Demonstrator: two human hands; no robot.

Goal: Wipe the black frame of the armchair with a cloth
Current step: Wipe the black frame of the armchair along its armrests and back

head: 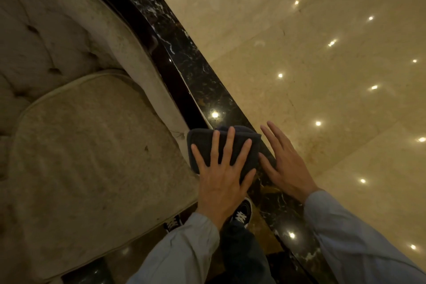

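Two hands: left hand (221, 168) splayed flat on dark cloth (230, 147) over black frame (170, 69); right hand (285, 163) open alongside.

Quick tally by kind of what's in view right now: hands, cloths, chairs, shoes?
Bare hands: 2, left hand flat on the cloth, right hand open beside it
Dark folded cloth: 1
Beige tufted armchair with glossy black frame: 1
Black-and-white shoes: 2
Total: 6

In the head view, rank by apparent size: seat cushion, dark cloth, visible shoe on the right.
1. Seat cushion, by far the largest.
2. Dark cloth, partly covered by the left hand.
3. Shoe, smallest, though partly hidden by that arm and farther from the camera.
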